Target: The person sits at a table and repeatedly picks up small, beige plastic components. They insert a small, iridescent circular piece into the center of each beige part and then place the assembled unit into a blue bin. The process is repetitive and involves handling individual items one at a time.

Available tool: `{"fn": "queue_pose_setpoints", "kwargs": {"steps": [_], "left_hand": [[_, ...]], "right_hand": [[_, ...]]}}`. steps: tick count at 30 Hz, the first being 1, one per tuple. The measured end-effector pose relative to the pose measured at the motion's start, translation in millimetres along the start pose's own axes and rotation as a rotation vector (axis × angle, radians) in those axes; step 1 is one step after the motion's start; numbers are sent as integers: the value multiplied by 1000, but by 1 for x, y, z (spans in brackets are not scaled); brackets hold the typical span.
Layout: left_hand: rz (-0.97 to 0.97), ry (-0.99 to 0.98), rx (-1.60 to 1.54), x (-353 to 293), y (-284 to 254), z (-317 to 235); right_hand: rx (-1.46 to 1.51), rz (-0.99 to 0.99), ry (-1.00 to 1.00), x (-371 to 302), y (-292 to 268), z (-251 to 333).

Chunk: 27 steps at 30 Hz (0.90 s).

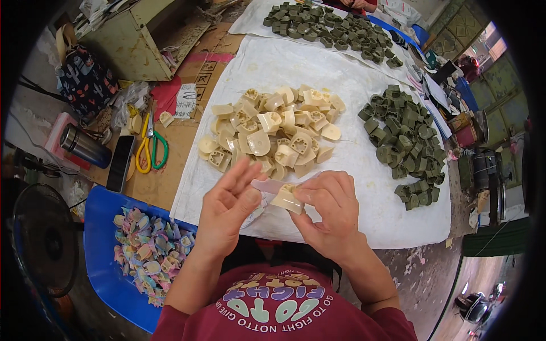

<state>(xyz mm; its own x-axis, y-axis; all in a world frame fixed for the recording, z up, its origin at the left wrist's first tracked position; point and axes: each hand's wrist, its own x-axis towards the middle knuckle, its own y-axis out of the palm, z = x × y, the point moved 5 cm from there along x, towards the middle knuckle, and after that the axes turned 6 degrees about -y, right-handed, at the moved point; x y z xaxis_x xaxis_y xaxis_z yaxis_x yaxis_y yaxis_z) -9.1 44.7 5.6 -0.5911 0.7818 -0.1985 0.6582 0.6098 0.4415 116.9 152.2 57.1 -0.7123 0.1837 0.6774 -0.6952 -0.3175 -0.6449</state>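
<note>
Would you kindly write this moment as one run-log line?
left hand open near pale lilac strip | right hand pinching glossy cream hollow piece | ahead: cream pieces on white cloth | rightward: dark-green hollow pieces

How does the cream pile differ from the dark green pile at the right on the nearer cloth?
Colour: the cream pile is pale; the dark green pile is deep olive.
Outline: the cream pile is a compact, rounded heap; the dark green pile stretches out lengthwise.
Place: the cream pile sits just beyond the left hand and right hand; the dark green pile lies farther right.
Both are loose heaps of small pieces on white cloth.
</note>
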Motion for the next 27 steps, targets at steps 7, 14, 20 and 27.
{"fn": "queue_pose_setpoints", "kwargs": {"steps": [7, 14, 20, 27], "left_hand": [[63, -71, 31, 4, -2, 14], [42, -165, 4, 1, -4, 19], [-2, -129, 285, -2, -1, 23], [230, -229, 125, 15, -5, 10]], "right_hand": [[-22, 32, 17, -1, 3, -1], [-62, 110, 61, 1, 6, -1], [-86, 196, 101, -2, 16, -3], [96, 119, -31, -5, 15, -12]]}}
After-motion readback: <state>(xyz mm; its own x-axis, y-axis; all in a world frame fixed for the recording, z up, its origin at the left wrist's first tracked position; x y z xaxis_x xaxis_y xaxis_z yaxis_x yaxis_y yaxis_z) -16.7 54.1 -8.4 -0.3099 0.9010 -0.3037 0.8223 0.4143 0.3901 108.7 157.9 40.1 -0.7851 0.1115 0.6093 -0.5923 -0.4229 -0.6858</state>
